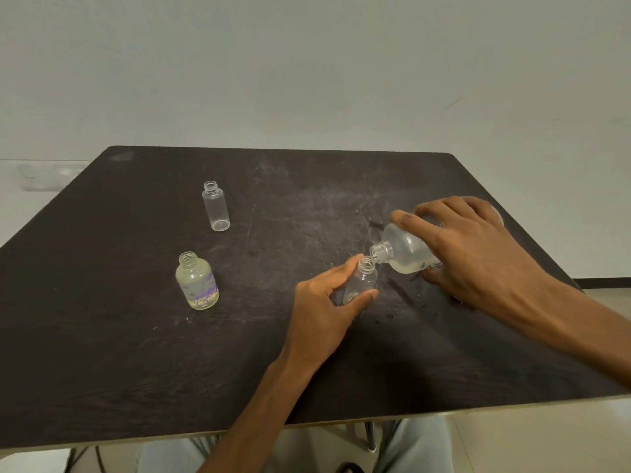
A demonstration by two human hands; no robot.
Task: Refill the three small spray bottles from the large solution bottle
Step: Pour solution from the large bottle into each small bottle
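Observation:
My right hand (478, 254) grips the large frosted solution bottle (406, 252), tipped on its side with its open neck at the mouth of a small clear bottle (363, 279). Pale liquid lies along the large bottle's lower side. My left hand (324, 308) holds that small bottle upright on the dark table (136, 353), fingers and thumb wrapped round its body. A second small bottle (197, 281), with a purple print and a little yellowish liquid at the bottom, stands uncapped at the left. A third small clear bottle (215, 206) stands uncapped further back.
The table's front edge runs just above my knees (416, 445). Its right edge lies close behind my right hand. A pale wall (307, 70) rises behind the table.

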